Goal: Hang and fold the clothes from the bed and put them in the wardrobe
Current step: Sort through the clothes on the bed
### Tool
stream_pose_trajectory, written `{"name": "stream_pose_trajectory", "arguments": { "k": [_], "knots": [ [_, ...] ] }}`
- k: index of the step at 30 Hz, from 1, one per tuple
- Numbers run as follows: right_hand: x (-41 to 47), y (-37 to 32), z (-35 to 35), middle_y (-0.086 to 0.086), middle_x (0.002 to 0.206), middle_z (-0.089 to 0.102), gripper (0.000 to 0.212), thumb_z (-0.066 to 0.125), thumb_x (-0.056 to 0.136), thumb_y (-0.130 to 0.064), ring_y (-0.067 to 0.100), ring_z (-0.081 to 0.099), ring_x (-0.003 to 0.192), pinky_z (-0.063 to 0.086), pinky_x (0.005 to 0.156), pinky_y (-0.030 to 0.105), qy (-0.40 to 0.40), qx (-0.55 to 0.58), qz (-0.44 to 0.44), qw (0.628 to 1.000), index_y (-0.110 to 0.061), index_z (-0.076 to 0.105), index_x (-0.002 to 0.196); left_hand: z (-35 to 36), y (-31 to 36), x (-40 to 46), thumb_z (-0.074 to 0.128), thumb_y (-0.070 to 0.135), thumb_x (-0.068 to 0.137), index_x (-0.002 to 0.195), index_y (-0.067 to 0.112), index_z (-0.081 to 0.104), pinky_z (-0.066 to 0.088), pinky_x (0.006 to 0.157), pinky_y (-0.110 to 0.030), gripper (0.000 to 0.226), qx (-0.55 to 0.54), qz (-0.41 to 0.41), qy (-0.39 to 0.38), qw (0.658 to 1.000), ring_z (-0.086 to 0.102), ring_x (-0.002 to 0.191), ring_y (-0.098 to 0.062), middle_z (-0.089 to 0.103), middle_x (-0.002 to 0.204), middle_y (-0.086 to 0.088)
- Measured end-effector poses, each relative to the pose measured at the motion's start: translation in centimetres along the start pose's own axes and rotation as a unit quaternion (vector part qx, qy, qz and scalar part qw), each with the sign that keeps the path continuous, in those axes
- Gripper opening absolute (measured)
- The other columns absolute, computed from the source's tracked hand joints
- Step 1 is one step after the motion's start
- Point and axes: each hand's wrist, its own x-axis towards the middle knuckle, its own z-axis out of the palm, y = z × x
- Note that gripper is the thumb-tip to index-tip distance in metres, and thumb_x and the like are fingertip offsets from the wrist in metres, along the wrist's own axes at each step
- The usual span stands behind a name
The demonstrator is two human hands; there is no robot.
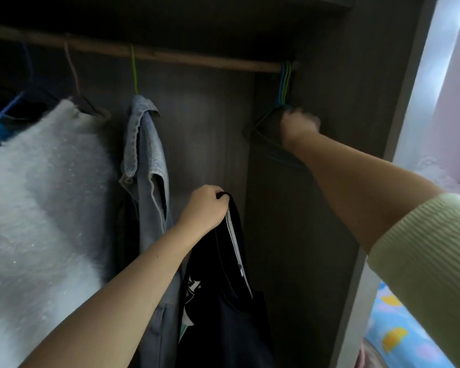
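Black garment: the dark top [223, 288] hangs at about 6 o'clock of the view, in front of the wardrobe back panel [205, 128], just beside the denim shirt [146, 166] at its 9 o'clock side.
Left hand: the left hand [205, 208] is clenched around the top edge of the garment and holds it up, the cloth falling straight down under the fist.
Spare hangers: a bunch of empty hangers [286, 83] sits at the far end of the rail [170, 55], at about 1 o'clock.
Right hand: the right hand [299, 126] is at the shoulders of these hangers; it is blurred, so I cannot tell if the fingers already grasp one or only touch.
Step in hand, my judgement: taking one hanger for the black garment.
How to do it well: separate only the front hanger, lift its hook up over the rail, not pull sideways, so the others do not come off. Keep the garment high and by the neck.
Arm pose: right arm stretched long up toward 1 o'clock, green sleeve [422, 248] pushed back; left forearm rises from 7 o'clock, wrist bent slightly.
Other clothes: a white fluffy piece [43, 195] hangs at 9 o'clock.
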Motion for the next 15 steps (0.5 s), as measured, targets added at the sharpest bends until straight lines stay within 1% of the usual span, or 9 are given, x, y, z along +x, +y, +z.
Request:
{"name": "stream_pose_trajectory", "arguments": {
  "k": [2, 4, 6, 7, 9, 12, 15],
  "knots": [
    [0.7, 0.1, 0.4, 0.021, 0.133, 0.042, 0.051, 0.051, 0.092, -0.007, 0.037, 0.048, 0.117, 0.043, 0.085, 0.042, 0.001, -0.027, 0.011, 1.0, -0.002, 0.034, 0.14, 0.1, -0.3, 0.8, 0.046, 0.011, 0.092, 0.083, 0.005, 0.071, 0.039, 0.054, -0.02, 0.027, -0.004, 0.011, 0.007, 1.0, 0.063, 0.072, -0.021, 0.07, 0.081, -0.012],
    [1.3, 0.5, 0.6, 0.021, 0.132, 0.044, 0.049, 0.048, 0.094, -0.006, 0.036, 0.05, 0.115, 0.041, 0.077, 0.04, 0.003, -0.042, 0.016, 0.999, -0.002, 0.034, 0.142, 0.3, -0.8, 1.4, 0.046, 0.011, 0.092, 0.084, 0.004, 0.071, 0.038, 0.052, -0.016, 0.027, -0.009, 0.016, 0.012, 1.0, 0.063, 0.074, -0.022, 0.07, 0.083, -0.013],
    [1.5, 1.0, 0.8, 0.02, 0.127, 0.048, 0.043, 0.044, 0.096, -0.006, 0.035, 0.054, 0.11, 0.037, 0.071, 0.038, 0.009, -0.057, 0.011, 0.998, -0.005, 0.039, 0.139, 0.5, -1.0, 1.8, 0.046, 0.01, 0.092, 0.085, 0.003, 0.071, 0.041, 0.057, -0.02, 0.026, -0.011, 0.019, 0.014, 1.0, 0.063, 0.077, -0.023, 0.07, 0.085, -0.013],
    [1.6, 1.0, 0.9, 0.019, 0.124, 0.052, 0.037, 0.042, 0.097, -0.005, 0.034, 0.056, 0.107, 0.037, 0.069, 0.037, 0.012, -0.065, 0.008, 0.998, -0.005, 0.045, 0.134, 0.5, -1.2, 1.9, 0.046, 0.01, 0.092, 0.086, 0.003, 0.071, 0.041, 0.06, -0.022, 0.026, -0.014, 0.02, 0.011, 1.0, 0.063, 0.078, -0.023, 0.07, 0.086, -0.013],
    [1.7, 1.1, 1.1, 0.018, 0.119, 0.058, 0.029, 0.04, 0.097, -0.002, 0.033, 0.059, 0.104, 0.039, 0.069, 0.035, 0.017, -0.067, 0.008, 0.998, -0.002, 0.055, 0.123, 0.5, -1.4, 1.9, 0.046, 0.01, 0.092, 0.086, 0.004, 0.071, 0.039, 0.062, -0.024, 0.026, -0.016, 0.022, 0.002, 1.0, 0.063, 0.078, -0.021, 0.07, 0.086, -0.012],
    [2.0, 1.1, 0.9, 0.019, 0.119, 0.06, 0.027, 0.041, 0.098, -0.005, 0.033, 0.059, 0.106, 0.04, 0.072, 0.034, 0.011, -0.034, 0.035, 0.999, 0.0, 0.059, 0.117, 0.1, -2.1, 2.0, 0.047, 0.012, 0.091, 0.083, 0.009, 0.069, 0.041, 0.068, -0.025, 0.024, -0.006, 0.02, -0.007, 1.0, 0.063, 0.082, -0.02, 0.07, 0.087, -0.009],
    [2.1, 0.8, -0.5, 0.02, 0.118, 0.06, 0.03, 0.048, 0.098, -0.02, 0.035, 0.058, 0.107, 0.042, 0.074, 0.035, 0.018, -0.003, 0.05, 0.999, 0.0, 0.06, 0.117, -0.8, -3.0, 2.3, 0.046, 0.012, 0.091, 0.082, 0.013, 0.069, 0.039, 0.066, -0.023, 0.024, 0.002, 0.012, -0.018, 1.0, 0.06, 0.079, -0.016, 0.07, 0.087, -0.007]
  ]
}}
